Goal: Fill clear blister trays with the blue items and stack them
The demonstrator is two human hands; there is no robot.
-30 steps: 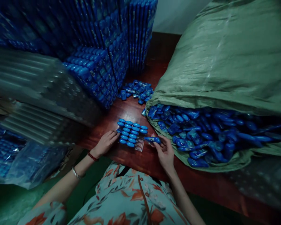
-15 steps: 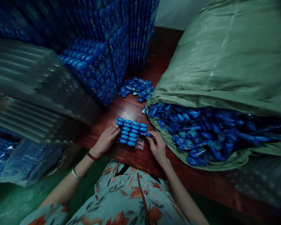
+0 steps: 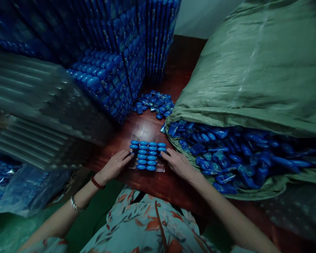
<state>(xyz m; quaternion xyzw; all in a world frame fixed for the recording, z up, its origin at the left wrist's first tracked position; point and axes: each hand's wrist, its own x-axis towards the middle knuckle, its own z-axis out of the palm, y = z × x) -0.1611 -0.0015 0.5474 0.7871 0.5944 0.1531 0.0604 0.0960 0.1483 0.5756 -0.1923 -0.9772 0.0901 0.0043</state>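
Observation:
On the table, a clear plastic tray [image 3: 160, 166] holds small blue packets with rounded, shiny ends [image 3: 147, 153], set side by side in columns. The two middle columns are longer than the outer ones. My left hand [image 3: 116, 163] is at the tray's left side, its fingers pinched on what looks like a blue packet, mostly hidden by the fingertips. Opposite it, my right hand [image 3: 178, 163] has its fingertips closed on another blue packet [image 3: 159, 154] at the right column.
A green woven sack [image 3: 242, 80] lies open on the right, spilling blue packets [image 3: 226, 151]. Loose packets [image 3: 155, 103] are heaped beyond the tray. Stacked filled trays [image 3: 107, 80] rise at the back left, beside stacks of clear ribbed trays [image 3: 28, 88]. The reddish-brown table [image 3: 144, 128] has a front edge near my body.
My right hand has shifted in against the right column with its packet. My left hand has moved slightly down along the left column. The whole view has shifted a little.

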